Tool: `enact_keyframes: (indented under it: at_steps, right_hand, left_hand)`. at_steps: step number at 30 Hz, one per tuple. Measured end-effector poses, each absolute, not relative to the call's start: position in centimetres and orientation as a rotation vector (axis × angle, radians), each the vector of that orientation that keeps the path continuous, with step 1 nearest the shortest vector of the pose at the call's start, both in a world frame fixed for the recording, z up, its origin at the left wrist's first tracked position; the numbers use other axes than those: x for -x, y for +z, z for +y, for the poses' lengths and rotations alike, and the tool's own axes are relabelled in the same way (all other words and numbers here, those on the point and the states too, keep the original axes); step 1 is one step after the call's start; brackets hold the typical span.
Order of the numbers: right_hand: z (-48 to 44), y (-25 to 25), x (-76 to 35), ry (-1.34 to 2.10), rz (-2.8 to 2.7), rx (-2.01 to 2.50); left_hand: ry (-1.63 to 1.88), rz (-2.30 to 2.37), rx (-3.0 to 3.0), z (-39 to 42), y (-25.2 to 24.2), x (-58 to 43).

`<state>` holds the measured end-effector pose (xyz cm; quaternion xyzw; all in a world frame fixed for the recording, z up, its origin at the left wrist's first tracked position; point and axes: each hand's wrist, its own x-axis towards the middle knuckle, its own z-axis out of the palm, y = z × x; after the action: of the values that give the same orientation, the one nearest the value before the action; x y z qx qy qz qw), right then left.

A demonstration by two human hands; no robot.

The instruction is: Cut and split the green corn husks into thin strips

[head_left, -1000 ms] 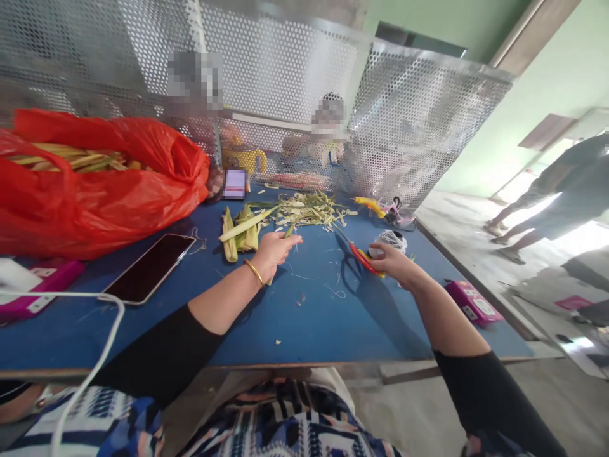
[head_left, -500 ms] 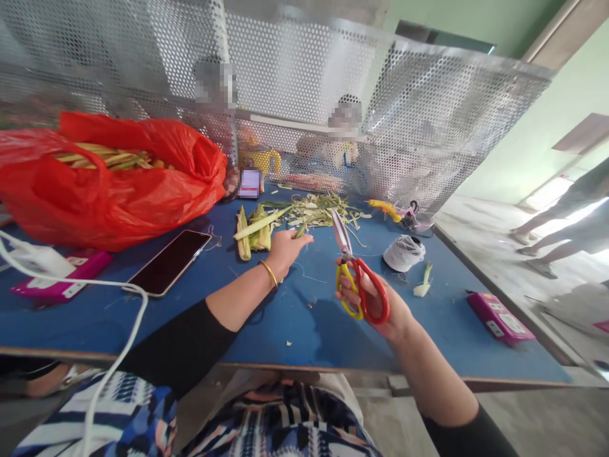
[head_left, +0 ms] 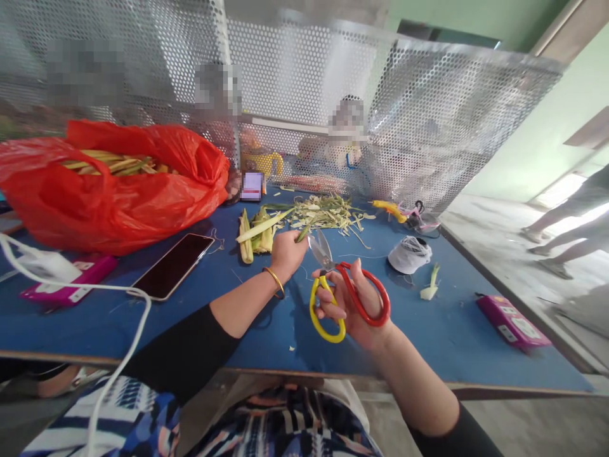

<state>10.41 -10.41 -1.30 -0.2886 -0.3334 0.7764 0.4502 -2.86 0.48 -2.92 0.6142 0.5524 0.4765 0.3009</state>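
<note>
On the blue table [head_left: 457,330], near the middle, the left hand [head_left: 287,252] is closed around a short green stalk [head_left: 302,233], fingers curled and pinching it so that its end sticks out to the far right of the fist. A gold bangle sits on that wrist. Just right of it, the right hand [head_left: 356,306] grips a pair of scissors [head_left: 339,287]: fingers through the yellow and red loops, which are spread apart, with the blades pointing far and left, their tips just beside the held stalk. Whether the blades touch it cannot be told.

Just beyond the left hand lies a small bundle of leafy stalks [head_left: 254,232], and farther right a loose heap of trimmings [head_left: 328,212]. To the far left a red bag [head_left: 118,197] holds more stalks. A dark phone [head_left: 172,265] lies face up between the bag and the left forearm, and a pink box [head_left: 71,284] with a white cable across it sits at the near left. Right of the scissors stand a spool of white thread [head_left: 409,254] and a cut stalk piece [head_left: 431,287]; a second pink box [head_left: 514,321] lies near the right edge. A perforated metal screen [head_left: 428,127] closes off the far side.
</note>
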Motion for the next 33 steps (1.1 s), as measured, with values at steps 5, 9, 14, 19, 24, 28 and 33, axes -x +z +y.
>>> enact_keyframes:
  at_steps: [5,9,14,19,24,28,33]
  right_hand:
    - [-9.9,-0.7,-9.8,1.878,-0.784,0.78]
    - [-9.5,-0.3,-9.4,1.841,-0.772,0.865]
    - [-8.9,-0.4,-10.2,1.652,-0.935,1.032]
    - [-8.3,-0.6,-14.0,0.748,-1.612,1.901]
    - [-8.8,0.2,-17.5,-0.115,-2.111,2.461]
    - [-7.7,1.3,-16.9,-0.097,-2.12,2.227]
    - [-3.6,0.3,-13.0,0.918,-1.57,1.655]
  left_hand:
    - [1.2,1.478,-1.662,0.3,-2.8,2.7]
    - [1.173,1.495,-1.666,0.3,-2.6,2.7]
    - [1.188,1.423,-1.493,0.3,-2.4,2.7]
    - [0.996,1.216,-0.997,-0.1,-1.2,2.8]
    - [0.946,1.093,-0.848,-0.6,-0.3,2.7]
    - [0.931,1.06,-0.843,-0.9,-0.6,2.4]
    - [0.931,1.049,-0.837,-1.1,-0.9,2.2]
